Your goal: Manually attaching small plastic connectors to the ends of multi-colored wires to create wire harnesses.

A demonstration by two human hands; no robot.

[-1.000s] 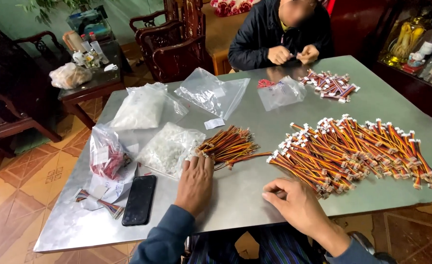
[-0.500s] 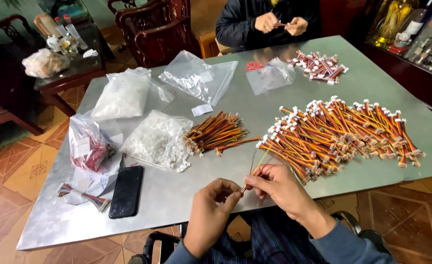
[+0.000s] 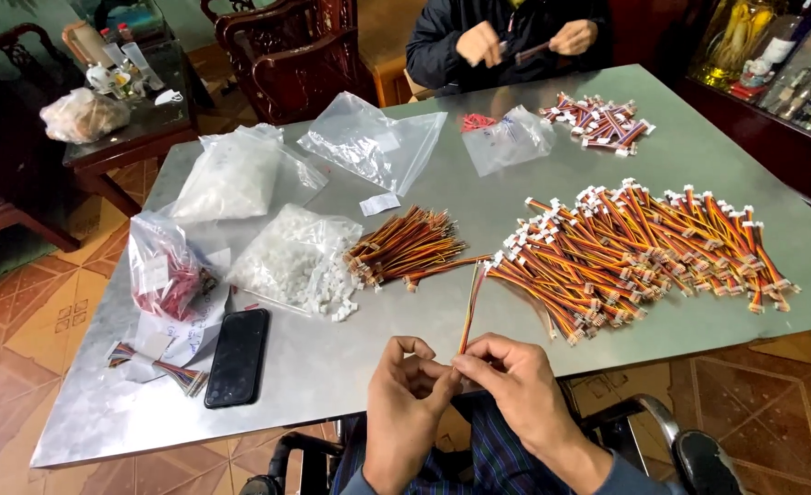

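I see a thin wire lead (image 3: 468,312), striped orange, yellow and dark, standing nearly upright at the near edge of the desk (image 3: 332,367), its lower end pinched between both hands. My right hand (image 3: 515,390) clamps the wire's bottom end with thumb and forefinger; my left hand (image 3: 405,399) meets it there, fingertips pressed to the same spot, so the two hands are touching. The wire's top end has a small white plug, close to the large heap of finished leads (image 3: 644,247) spread on the right. Just left of that lies a smaller bundle of bare wires (image 3: 405,247), and beside it a clear bag of white connectors (image 3: 295,261). A black phone (image 3: 237,356) lies flat on the left, near a bag of red parts (image 3: 162,270). Across the desk another person's hands (image 3: 524,41) work on something small.
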